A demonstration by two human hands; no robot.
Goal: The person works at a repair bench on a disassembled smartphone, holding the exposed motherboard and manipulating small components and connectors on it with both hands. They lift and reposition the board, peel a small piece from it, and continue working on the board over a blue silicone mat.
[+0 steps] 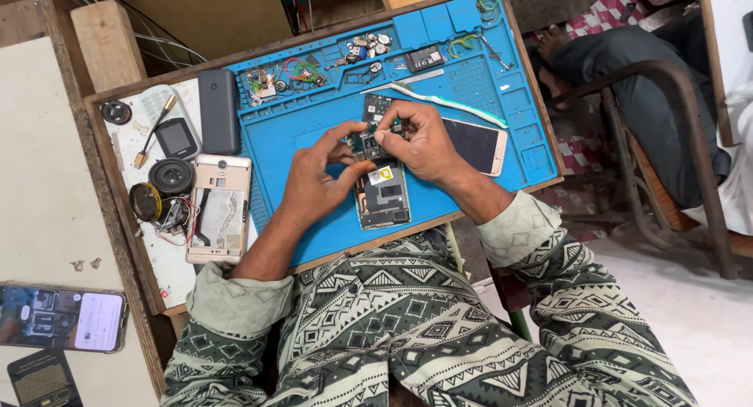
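Observation:
An opened phone [384, 199] lies face down on a blue work mat [486, 117], its insides showing. My left hand [318, 172] and my right hand [423, 140] meet over its top end. Both pinch a small green circuit board [367, 144] between fingertips, just above the phone body. Whether the board is lifted free or still seated in the phone, I cannot tell. A white toothbrush [451, 103] lies on the mat just beyond my right hand.
A phone with a dark screen [478, 144] lies right of my hands. Small parts [286, 74] fill the mat's top trays. Left of the mat are a gold phone frame [220, 211], a dark power bank [217, 101], small speakers [169, 176]. Another person's legs [627, 85] are at the right.

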